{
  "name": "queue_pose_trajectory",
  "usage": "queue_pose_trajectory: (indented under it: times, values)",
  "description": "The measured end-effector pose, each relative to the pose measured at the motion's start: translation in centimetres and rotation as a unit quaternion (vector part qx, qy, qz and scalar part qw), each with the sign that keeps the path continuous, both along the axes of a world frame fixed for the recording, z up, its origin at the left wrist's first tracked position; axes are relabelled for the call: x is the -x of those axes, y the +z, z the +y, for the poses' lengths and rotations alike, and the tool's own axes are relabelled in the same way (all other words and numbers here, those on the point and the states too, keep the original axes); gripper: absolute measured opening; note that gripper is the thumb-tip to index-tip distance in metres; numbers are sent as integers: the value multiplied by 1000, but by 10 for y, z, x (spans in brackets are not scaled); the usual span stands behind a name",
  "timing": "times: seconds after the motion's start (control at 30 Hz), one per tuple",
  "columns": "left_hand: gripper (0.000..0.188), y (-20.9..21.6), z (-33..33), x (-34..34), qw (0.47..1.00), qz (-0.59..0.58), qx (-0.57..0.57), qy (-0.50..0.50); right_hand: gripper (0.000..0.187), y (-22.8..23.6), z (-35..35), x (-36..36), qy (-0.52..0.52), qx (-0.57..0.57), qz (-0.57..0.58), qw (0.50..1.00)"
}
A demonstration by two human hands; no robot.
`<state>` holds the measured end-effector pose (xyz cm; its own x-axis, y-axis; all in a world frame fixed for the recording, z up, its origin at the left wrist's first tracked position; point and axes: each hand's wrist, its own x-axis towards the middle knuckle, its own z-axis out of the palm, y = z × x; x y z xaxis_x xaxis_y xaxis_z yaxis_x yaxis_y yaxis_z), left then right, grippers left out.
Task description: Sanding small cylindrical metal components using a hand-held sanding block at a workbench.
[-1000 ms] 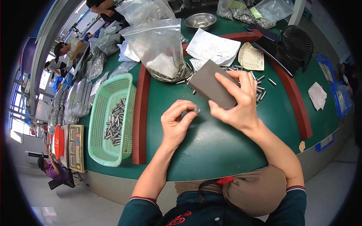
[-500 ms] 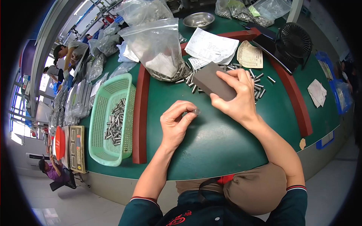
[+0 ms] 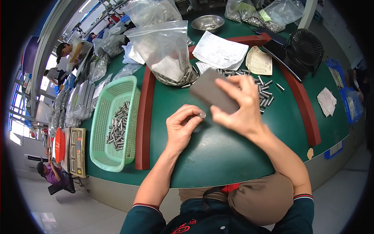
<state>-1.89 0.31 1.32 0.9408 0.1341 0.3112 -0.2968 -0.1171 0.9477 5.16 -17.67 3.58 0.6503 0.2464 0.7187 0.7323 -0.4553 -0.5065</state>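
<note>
Between the thumb and fingers of my left hand (image 3: 181,126) is a small metal pin (image 3: 202,115), its round end facing right. My right hand (image 3: 243,105) grips a dark grey rectangular block (image 3: 214,91), blurred by motion, above and to the right of the pin. The block and the pin look slightly apart. Beyond the block, a loose heap of metal pins (image 3: 265,93) lies on the green table, partly hidden by my right hand and the block. More such pins (image 3: 119,126) fill part of a light green basket (image 3: 95,136) at the left.
Dark red bars (image 3: 144,117) border the work area. Behind stand a clear bag of pins (image 3: 167,50), papers (image 3: 220,48), a metal bowl (image 3: 207,23) and a black fan (image 3: 306,46). A weighing scale (image 3: 77,152) sits left of the basket; a white cloth (image 3: 326,101) lies right.
My right hand has brought the block left and slightly down, closer to the pin. My left hand holds the pin in nearly the same place.
</note>
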Motion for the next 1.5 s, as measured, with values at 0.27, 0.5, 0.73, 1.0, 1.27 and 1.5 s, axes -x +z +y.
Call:
queue_pose_trajectory:
  times: [0.27, 0.5, 0.73, 1.0, 1.27, 1.5]
  values:
    - [5, 0, 2, 5, 999, -4, -33, -7, 58, -1, -3, 2, -5, 18, 19, 1000]
    - [5, -6, 5, 0, 989, 11, 137, -60, 57, 4, -6, 2, -21, -25, 27, 999]
    - [7, -10, 5, 1, 982, 27, 169, -78, 64, 0, -5, 2, 24, -39, -56, 997]
    - [10, -16, 12, -1, 975, 82, 151, -141, 65, -3, 1, 0, 14, -11, -120, 993]
    - [11, -13, 14, 4, 983, 80, 94, -134, 65, -8, 2, 0, 33, -34, -122, 991]
    - [20, -17, 21, 8, 984, 92, 34, -151, 65, -4, 5, 8, 52, -37, -137, 989]
